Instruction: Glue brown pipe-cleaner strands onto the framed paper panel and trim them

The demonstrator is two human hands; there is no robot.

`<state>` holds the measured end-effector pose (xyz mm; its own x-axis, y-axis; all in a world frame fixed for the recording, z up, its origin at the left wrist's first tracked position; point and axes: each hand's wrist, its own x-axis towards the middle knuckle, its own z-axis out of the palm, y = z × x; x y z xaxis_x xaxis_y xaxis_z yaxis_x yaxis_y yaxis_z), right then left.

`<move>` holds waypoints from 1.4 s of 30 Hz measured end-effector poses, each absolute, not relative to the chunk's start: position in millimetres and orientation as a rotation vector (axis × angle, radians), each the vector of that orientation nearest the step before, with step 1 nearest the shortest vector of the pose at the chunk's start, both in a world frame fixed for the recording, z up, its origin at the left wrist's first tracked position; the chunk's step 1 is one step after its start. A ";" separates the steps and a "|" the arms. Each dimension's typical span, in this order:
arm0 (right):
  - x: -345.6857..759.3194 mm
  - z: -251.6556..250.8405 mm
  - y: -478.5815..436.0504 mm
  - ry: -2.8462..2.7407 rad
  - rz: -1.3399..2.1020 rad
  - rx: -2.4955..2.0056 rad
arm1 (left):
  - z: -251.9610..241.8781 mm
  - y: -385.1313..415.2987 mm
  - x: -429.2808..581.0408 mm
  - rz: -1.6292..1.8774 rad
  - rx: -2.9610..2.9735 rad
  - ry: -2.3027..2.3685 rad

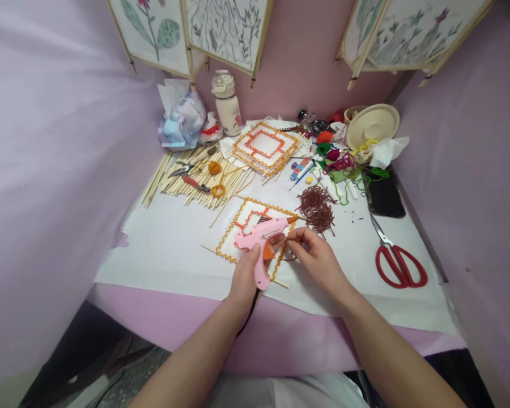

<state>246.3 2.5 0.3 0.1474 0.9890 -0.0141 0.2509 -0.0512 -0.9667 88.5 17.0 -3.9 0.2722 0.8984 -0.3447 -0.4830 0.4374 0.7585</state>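
My left hand (247, 276) is wrapped round the handle of a pink hot glue gun (261, 237), whose orange nozzle points right. Under the gun lies a square stick frame (233, 229) edged with orange wavy cord. My right hand (315, 256) is just right of the gun, its fingers pinched together on something thin that I cannot make out. A pile of dark brown cord pieces (317, 207) lies just beyond the nozzle.
Red-handled scissors (396, 262) lie at the right. A finished orange-trimmed frame (266, 147) sits at the back, with bamboo sticks (187, 178), pliers (189, 175), a bottle (226, 103), a cream bowl (372, 124), coloured yarn (335, 158) and a black phone (385, 195). White paper (170, 243) covers the table.
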 end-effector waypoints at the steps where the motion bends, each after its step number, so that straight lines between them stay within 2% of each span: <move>1: 246.8 -0.3 2.7 -1.275 0.950 -1.480 | -3.5 17.0 89.0 0.982 0.571 0.835; 11: 248.4 -4.8 0.0 -1.715 0.287 -1.524 | 14.2 20.1 93.4 0.968 0.377 0.715; 31: 247.9 -2.2 -1.7 -1.897 -0.033 -1.534 | 21.4 26.3 81.8 0.933 0.241 0.617; 42: 239.9 -6.2 -1.7 -1.813 -0.053 -1.502 | 25.5 22.4 76.1 0.945 0.208 0.550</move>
<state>239.9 -1.7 -6.2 -0.0121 0.8221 0.5692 0.8537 0.3048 -0.4222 76.1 22.4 25.5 0.4612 0.8134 -0.3546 -0.7103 0.5779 0.4018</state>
